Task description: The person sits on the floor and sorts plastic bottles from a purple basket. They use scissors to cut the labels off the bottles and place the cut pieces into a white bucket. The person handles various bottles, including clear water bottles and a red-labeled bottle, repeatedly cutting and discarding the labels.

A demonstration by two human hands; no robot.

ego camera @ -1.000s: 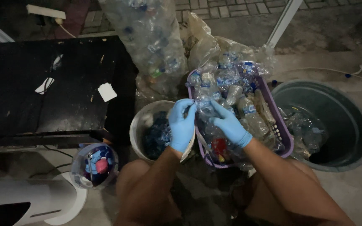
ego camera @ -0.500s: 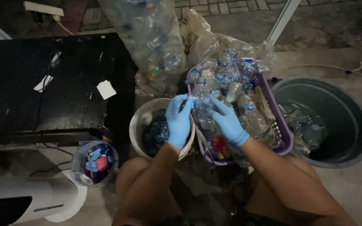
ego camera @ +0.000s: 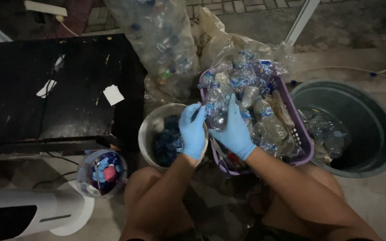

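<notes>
Over the purple plastic basket of crushed bottles, the blue-gloved right hand closes its grip around a clear plastic bottle, while the blue-gloved left hand pinches its top, beside a grey bucket.

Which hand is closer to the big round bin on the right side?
The right hand. It rests on bottles in the purple basket, which stands next to the bin. The left hand is farther off, over the bucket.
</notes>
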